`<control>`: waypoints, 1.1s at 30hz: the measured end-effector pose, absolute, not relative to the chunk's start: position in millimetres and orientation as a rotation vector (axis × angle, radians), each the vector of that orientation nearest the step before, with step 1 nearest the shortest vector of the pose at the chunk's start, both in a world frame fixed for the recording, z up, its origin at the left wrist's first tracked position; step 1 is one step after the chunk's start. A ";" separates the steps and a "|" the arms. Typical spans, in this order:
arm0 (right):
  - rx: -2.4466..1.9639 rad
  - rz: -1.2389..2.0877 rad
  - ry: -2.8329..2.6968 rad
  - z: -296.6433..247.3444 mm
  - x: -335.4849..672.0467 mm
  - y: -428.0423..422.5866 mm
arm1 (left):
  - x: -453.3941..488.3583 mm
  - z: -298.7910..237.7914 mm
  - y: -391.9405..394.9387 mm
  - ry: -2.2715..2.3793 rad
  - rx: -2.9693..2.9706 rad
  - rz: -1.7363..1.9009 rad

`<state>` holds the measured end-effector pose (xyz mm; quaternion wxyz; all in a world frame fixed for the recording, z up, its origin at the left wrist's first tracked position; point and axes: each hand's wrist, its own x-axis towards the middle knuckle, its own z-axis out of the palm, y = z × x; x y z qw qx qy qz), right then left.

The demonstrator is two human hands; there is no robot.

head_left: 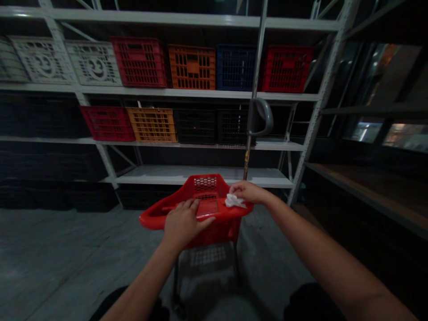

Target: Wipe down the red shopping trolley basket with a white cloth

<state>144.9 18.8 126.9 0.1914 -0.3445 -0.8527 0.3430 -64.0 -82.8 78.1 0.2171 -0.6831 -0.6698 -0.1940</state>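
Observation:
A red plastic cart (217,232) stands in front of me on a dark frame, with a grey mesh panel (207,256) below it. My left hand (183,223) lies flat on its top, fingers spread, holding nothing. My right hand (242,191) presses down at the far right rim and grips a crumpled white cloth (234,201). A thin metal pole (249,151) with a grey looped handle (264,117) rises just beyond that hand. The cart's wheels are hidden.
White steel shelving (200,176) stands ahead, holding white, red, orange, blue and black plastic crates (192,67). A grey concrete floor (67,245) spreads to the left. A dark shelf with a wooden top (368,191) runs along the right.

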 end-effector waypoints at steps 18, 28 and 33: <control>-0.778 -0.133 -1.855 20.5 206.4 -13.8 | -76.7 80.4 -79.6 -1.757 -1.946 -0.527; -0.663 -0.257 -2.005 27.7 113.4 -40.3 | -85.1 78.6 -73.7 -1.742 -1.943 -0.494; -0.621 -0.120 -2.022 29.3 152.7 -30.5 | -97.1 77.7 -71.7 -1.759 -1.978 -0.459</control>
